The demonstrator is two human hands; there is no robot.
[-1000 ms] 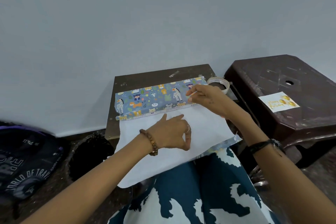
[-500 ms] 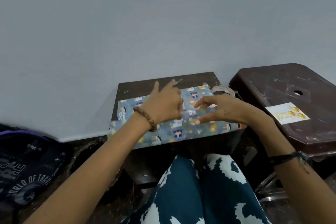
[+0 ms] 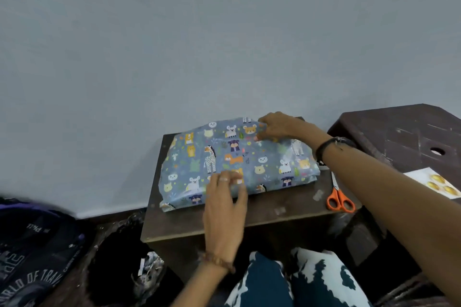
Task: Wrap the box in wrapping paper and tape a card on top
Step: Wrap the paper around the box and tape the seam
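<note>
The box is hidden under blue wrapping paper (image 3: 224, 157) printed with cartoon animals, lying on a small dark wooden table (image 3: 274, 214). My left hand (image 3: 224, 197) presses its fingers on the near edge of the paper. Over at the far edge, my right hand (image 3: 277, 127) pinches the paper between thumb and fingers. A white card (image 3: 434, 182) with gold balloons lies on the dark stool to the right, partly behind my right forearm.
Orange-handled scissors (image 3: 339, 199) lie on the table's right side near my right arm. A dark brown plastic stool (image 3: 411, 137) stands at the right. A dark bag (image 3: 30, 249) and a black bin (image 3: 117, 259) sit on the floor at the left. A grey wall is behind.
The paper has been folded over the box so its printed side now covers the top. My left hand came back to the near edge and my right hand moved to the far edge.
</note>
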